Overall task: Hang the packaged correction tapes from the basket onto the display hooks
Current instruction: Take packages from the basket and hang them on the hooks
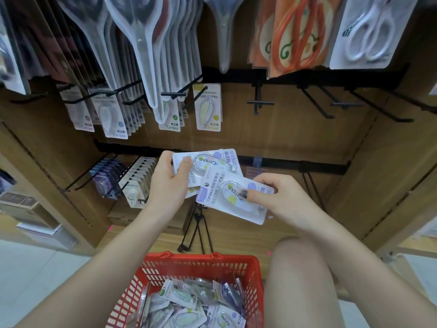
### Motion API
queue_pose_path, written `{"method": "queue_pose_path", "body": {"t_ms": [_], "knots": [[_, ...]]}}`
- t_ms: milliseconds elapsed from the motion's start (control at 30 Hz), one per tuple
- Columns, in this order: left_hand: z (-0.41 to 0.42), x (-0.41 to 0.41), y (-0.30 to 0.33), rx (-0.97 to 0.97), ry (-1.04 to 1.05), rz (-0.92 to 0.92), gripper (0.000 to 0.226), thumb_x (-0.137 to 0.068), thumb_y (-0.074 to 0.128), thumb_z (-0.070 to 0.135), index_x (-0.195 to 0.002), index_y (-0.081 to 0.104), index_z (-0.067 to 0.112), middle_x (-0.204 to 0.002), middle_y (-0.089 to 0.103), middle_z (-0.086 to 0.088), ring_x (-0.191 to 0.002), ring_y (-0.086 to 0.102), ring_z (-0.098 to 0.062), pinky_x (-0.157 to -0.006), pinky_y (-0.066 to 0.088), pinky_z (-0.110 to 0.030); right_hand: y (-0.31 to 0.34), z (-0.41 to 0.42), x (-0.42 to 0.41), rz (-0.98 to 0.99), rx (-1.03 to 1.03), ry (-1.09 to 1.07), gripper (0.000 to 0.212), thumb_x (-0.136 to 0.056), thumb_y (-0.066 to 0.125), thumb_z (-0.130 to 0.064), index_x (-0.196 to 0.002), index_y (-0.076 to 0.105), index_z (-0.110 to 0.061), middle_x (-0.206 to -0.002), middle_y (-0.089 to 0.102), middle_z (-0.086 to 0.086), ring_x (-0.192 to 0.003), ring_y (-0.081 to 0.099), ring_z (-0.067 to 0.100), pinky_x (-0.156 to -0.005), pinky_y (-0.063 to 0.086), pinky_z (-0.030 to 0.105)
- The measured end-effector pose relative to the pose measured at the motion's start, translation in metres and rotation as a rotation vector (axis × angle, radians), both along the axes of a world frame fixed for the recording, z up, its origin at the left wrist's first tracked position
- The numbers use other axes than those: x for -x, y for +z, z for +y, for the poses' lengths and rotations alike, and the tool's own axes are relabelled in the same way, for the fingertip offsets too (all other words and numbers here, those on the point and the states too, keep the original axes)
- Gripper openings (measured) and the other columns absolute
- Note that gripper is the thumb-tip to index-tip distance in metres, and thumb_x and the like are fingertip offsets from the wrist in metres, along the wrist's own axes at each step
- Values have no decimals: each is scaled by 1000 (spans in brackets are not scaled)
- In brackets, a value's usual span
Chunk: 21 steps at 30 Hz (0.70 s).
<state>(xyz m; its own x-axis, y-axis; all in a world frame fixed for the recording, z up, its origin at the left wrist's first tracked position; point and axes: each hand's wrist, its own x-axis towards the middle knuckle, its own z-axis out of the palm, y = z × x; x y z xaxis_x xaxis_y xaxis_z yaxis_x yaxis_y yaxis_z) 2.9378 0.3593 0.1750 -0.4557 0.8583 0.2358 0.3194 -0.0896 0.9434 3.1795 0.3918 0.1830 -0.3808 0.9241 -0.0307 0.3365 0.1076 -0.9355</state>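
My left hand (169,179) grips a small stack of white Campus correction tape packs (212,162) in front of the shelf. One more correction tape pack (227,197) lies across the stack, pinched by my right hand (276,197) with the thumb on its blister. The red basket (201,266) sits on the floor below, holding several more packs (184,308). Correction tapes (209,107) hang on the upper row of black display hooks; bare hooks (260,102) stand to their right.
Packaged scissors (142,43) hang on the top row above the tapes. The lower left hooks carry purple and white packs (139,178). A lower bar has bare hooks (312,185) on the right. My knee (305,280) is beside the basket. Wooden shelf walls close both sides.
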Motion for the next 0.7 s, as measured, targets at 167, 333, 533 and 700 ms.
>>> {"method": "queue_pose_path", "body": {"t_ms": [167, 333, 533, 700], "knots": [[0, 1, 4, 36, 41, -110, 24, -97, 54, 47, -99, 54, 23, -103, 67, -18, -95, 69, -45, -65, 57, -65, -2, -4, -12, 502, 317, -7, 12, -97, 70, -12, -103, 62, -5, -112, 75, 21, -89, 74, 31, -64, 58, 37], [4, 0, 1, 56, 24, -145, 17, -95, 55, 49, -95, 57, 32, -104, 71, -10, -94, 74, -37, -60, 57, -52, -8, -12, -7, 786, 474, -61, 43, -99, 65, -23, -135, 62, 0, -115, 70, 14, -98, 61, 27, -85, 41, 45], [5, 0, 5, 37, 17, -136, 15, -92, 55, 52, -86, 57, 38, -96, 71, -2, -95, 73, -33, -76, 61, -62, -1, -21, -4, 795, 359, -31, 36, -100, 62, -19, -134, 66, -11, -113, 74, 10, -87, 70, 22, -68, 52, 37], [6, 2, 5, 21, 11, -123, 15, -92, 55, 53, -85, 57, 40, -93, 71, 4, -95, 74, -27, -80, 61, -63, 13, -19, -1, 725, 115, -133, 20, -97, 67, -3, -112, 54, -6, -105, 78, 11, -93, 77, 28, -63, 62, 37]]}}
